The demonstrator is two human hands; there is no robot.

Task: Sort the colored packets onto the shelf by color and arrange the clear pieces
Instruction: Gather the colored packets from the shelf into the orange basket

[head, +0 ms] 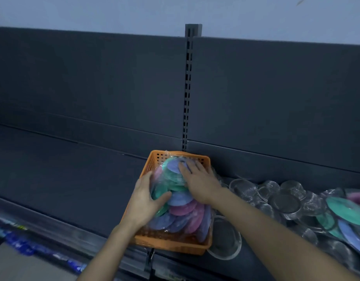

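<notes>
An orange perforated basket (197, 158) stands on the dark shelf (73, 179), heaped with round packets (181, 207) in green, blue and pink, wrapped in clear film. My left hand (143, 201) clasps the left side of the heap, thumb over a green packet. My right hand (199, 180) lies flat on top of the heap, fingers spread over a blue packet. To the right, several clear round pieces (284, 201) lie overlapping on the shelf, with more green, blue and pink packets (347, 213) at the far right edge.
One clear round piece (225, 240) leans beside the basket at the shelf's front edge. A slotted upright post (187, 88) splits the dark back panel behind the basket. Blue packaged goods (23, 242) sit on a lower level at bottom left.
</notes>
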